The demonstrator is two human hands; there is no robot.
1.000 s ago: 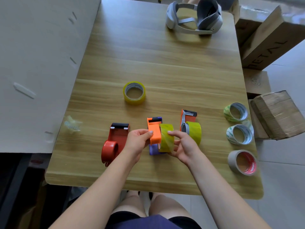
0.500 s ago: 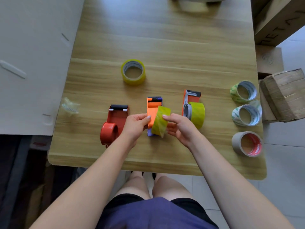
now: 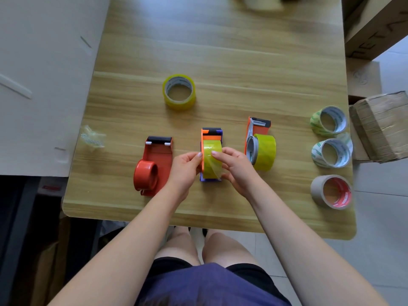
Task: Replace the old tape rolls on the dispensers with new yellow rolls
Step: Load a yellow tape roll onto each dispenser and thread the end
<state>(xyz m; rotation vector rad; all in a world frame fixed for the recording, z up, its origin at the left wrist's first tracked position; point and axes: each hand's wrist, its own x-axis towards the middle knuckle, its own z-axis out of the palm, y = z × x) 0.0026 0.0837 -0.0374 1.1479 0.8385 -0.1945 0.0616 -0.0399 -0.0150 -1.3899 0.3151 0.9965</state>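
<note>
Three tape dispensers stand in a row near the table's front edge. The middle one, orange and purple (image 3: 211,134), carries a yellow roll (image 3: 212,160). My left hand (image 3: 184,167) grips its left side, and my right hand (image 3: 235,167) pinches the roll from the right. A loose strip of tape hangs down the roll's front. The red dispenser (image 3: 154,165) on the left has a bare hub. The orange dispenser (image 3: 257,129) on the right holds a yellow roll (image 3: 265,152). A spare yellow roll (image 3: 179,91) lies flat further back.
Three used rolls line the table's right edge: two green-and-white (image 3: 329,121) (image 3: 331,153) and one brown with a red core (image 3: 331,192). A crumpled tape scrap (image 3: 92,138) lies at the left edge. Cardboard boxes (image 3: 379,127) stand to the right, a white board (image 3: 44,85) to the left.
The yellow roll was tilted in my right hand beside the middle dispenser; it now sits squarely on it. Both hands close in on it. The view has tipped down.
</note>
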